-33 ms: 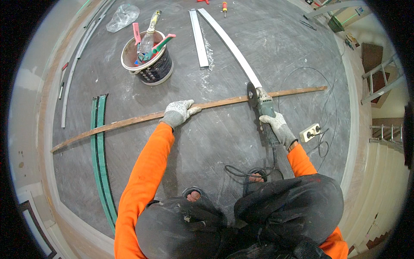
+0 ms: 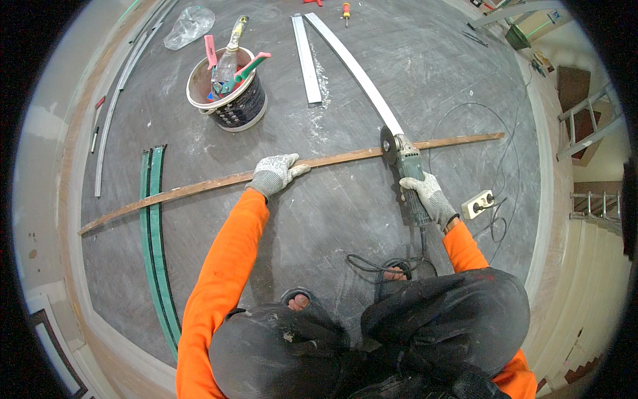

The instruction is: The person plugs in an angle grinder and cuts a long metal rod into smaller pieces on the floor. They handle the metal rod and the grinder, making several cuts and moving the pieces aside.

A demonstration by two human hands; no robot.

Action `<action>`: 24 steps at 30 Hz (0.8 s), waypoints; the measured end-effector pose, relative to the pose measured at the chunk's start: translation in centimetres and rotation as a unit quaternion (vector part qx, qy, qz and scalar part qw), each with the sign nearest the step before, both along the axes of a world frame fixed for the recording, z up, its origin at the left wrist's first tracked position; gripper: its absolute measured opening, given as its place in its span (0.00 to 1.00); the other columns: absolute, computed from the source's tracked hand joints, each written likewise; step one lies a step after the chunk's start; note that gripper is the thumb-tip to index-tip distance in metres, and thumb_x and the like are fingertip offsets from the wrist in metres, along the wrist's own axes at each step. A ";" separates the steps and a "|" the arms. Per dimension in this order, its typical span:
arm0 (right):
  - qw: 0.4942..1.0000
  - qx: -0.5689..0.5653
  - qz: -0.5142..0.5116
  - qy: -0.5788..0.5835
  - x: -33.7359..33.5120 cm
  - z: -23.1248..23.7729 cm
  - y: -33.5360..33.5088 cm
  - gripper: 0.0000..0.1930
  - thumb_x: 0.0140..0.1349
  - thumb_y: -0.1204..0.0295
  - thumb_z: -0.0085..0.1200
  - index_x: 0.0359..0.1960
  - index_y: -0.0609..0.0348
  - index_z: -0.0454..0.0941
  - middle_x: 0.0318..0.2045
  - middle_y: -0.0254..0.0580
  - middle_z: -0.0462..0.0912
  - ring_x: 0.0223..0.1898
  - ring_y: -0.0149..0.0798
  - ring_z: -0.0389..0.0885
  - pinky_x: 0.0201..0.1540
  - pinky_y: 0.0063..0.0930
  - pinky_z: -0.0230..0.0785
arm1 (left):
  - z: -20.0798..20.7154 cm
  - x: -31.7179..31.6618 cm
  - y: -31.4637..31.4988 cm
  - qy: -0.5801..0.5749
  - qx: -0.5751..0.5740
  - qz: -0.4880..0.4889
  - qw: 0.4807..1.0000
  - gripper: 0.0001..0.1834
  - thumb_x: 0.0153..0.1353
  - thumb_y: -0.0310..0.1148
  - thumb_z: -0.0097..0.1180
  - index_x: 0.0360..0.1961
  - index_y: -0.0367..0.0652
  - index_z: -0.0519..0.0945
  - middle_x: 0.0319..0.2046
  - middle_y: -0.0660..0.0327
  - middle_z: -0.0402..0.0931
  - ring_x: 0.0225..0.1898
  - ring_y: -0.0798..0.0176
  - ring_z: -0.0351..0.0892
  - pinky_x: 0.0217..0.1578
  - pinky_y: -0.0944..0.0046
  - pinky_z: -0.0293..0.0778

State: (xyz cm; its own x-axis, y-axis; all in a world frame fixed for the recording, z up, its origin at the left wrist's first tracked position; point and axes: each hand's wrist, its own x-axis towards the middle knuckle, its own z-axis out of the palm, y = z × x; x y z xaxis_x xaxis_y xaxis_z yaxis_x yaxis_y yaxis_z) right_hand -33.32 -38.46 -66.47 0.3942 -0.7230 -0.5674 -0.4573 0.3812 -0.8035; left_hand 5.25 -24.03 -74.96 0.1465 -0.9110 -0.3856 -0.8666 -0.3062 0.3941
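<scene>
A long, thin wooden strip lies across the grey floor in front of me. My left hand, in a grey-white knit glove, is closed on the strip left of its middle. My right hand, gloved alike, grips the dark green body of an angle grinder. The grinder's dark disc stands on edge at the strip, right of my left hand; whether it touches the wood I cannot tell. Beyond the grinder's head, a long white metal profile runs away from me. The grinder's cord loops near my feet.
A bucket of hand tools stands ahead left. A shorter metal profile, a screwdriver and a clear plastic bag lie farther off. Green strips pass by the wood at left. A power strip with cords sits at right, near a ladder.
</scene>
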 end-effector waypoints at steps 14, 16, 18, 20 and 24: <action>0.999 0.013 -0.003 0.033 0.0 -0.3 -1.0 0.19 0.62 0.69 0.67 0.52 0.61 0.77 0.32 0.39 0.84 0.29 0.33 0.82 0.35 0.32 0.78 | 0.7 -0.5 -0.5 0.007 0.028 -0.002 1.000 0.45 0.70 0.73 0.42 0.68 0.43 0.78 0.65 0.50 0.79 0.67 0.49 0.76 0.68 0.52 0.69; 0.999 0.015 0.005 0.031 0.5 -0.4 -1.0 0.19 0.62 0.69 0.67 0.51 0.61 0.77 0.32 0.39 0.83 0.29 0.33 0.82 0.35 0.32 0.78 | 0.0 -0.1 0.0 -0.009 0.008 0.001 1.000 0.45 0.70 0.73 0.42 0.67 0.43 0.78 0.65 0.50 0.79 0.67 0.49 0.76 0.68 0.52 0.69; 0.999 0.017 0.010 0.033 0.6 -0.3 -1.0 0.19 0.62 0.69 0.67 0.52 0.61 0.76 0.32 0.39 0.83 0.29 0.33 0.82 0.35 0.32 0.78 | -0.2 0.0 0.1 -0.012 0.003 0.001 1.000 0.45 0.70 0.73 0.42 0.67 0.43 0.78 0.65 0.50 0.79 0.68 0.49 0.76 0.68 0.52 0.69; 0.999 0.020 0.003 0.033 0.3 -0.3 -1.0 0.20 0.62 0.69 0.67 0.52 0.62 0.76 0.32 0.39 0.83 0.29 0.33 0.82 0.36 0.32 0.78 | 0.2 -0.3 -0.2 -0.002 0.015 -0.001 1.000 0.45 0.70 0.73 0.42 0.67 0.43 0.78 0.65 0.50 0.78 0.68 0.49 0.75 0.68 0.52 0.69; 1.000 -0.010 -0.001 0.024 0.1 -0.1 -0.4 0.14 0.61 0.65 0.67 0.41 0.60 0.79 0.28 0.38 0.83 0.26 0.33 0.82 0.32 0.30 0.77 | 0.3 -0.2 -0.3 0.010 0.018 -0.008 1.000 0.46 0.70 0.73 0.42 0.68 0.43 0.78 0.66 0.50 0.78 0.68 0.49 0.75 0.69 0.52 0.68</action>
